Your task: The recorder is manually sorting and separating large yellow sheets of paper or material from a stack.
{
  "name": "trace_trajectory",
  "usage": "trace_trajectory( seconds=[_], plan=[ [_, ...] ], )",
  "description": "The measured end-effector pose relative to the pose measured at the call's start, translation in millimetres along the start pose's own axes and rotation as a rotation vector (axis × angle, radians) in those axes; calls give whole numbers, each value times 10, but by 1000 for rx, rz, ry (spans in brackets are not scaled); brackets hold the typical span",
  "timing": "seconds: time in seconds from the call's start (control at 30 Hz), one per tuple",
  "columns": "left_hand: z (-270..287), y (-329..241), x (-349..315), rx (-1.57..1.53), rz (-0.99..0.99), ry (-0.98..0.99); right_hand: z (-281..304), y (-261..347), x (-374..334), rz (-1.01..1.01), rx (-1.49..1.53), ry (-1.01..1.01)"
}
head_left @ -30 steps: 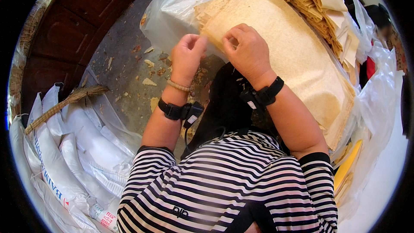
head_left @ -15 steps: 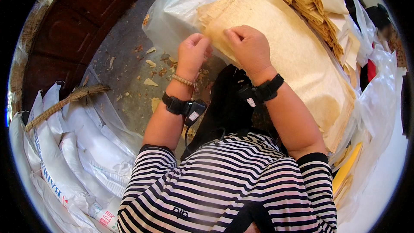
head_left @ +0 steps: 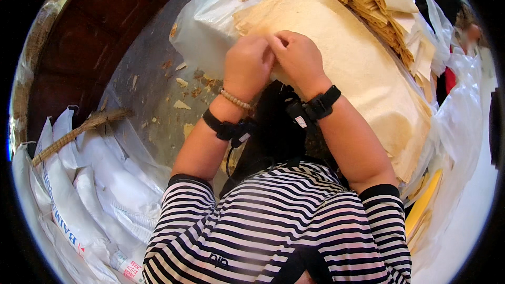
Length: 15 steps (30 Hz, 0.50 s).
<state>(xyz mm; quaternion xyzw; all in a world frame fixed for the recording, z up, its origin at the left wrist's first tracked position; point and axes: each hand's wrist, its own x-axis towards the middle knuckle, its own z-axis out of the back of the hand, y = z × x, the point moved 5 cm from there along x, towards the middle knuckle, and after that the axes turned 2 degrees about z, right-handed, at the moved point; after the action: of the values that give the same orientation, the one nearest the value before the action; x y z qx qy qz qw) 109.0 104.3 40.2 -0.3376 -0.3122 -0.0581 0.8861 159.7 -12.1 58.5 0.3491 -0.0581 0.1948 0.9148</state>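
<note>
A stack of large, thin, pale tan sheets (head_left: pixel 347 68) lies on clear plastic, its left edge ragged. My left hand (head_left: pixel 248 66) and my right hand (head_left: pixel 299 57) meet at that edge, fingertips close together. Both hands are closed, with the fingers curled downward. Whatever is pinched between them, perhaps the sheet's edge, is hidden by the hands. A beaded bracelet (head_left: pixel 235 98) circles my left wrist, and each forearm wears a black strap with a small device.
Folded tan sheets (head_left: pixel 368 8) are piled behind the stack. Crumpled clear plastic (head_left: pixel 202 21) spreads beneath it. Tan scraps (head_left: pixel 181 105) litter the grey floor. White sacks (head_left: pixel 121 173) with a straw broom (head_left: pixel 79 131) lie at left, near a dark red panelled wooden piece (head_left: pixel 84 37).
My left hand has moved up and right to meet my right hand, closing the gap between them. The right hand has shifted slightly left. The view has moved a little.
</note>
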Motion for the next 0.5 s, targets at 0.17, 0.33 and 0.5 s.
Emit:
trace_trajectory(
  seconds=[0.17, 0.33, 0.5],
  plan=[
    [-12, 124, -22, -109, 115, -29, 147, -83, 12, 48, 61, -143],
    [-57, 40, 109, 47, -10, 65, 563, -235, -107, 17, 396, -504],
    [-175, -121, 318, 135, -124, 67, 505, -394, -131, -122, 666, -419]
  ],
)
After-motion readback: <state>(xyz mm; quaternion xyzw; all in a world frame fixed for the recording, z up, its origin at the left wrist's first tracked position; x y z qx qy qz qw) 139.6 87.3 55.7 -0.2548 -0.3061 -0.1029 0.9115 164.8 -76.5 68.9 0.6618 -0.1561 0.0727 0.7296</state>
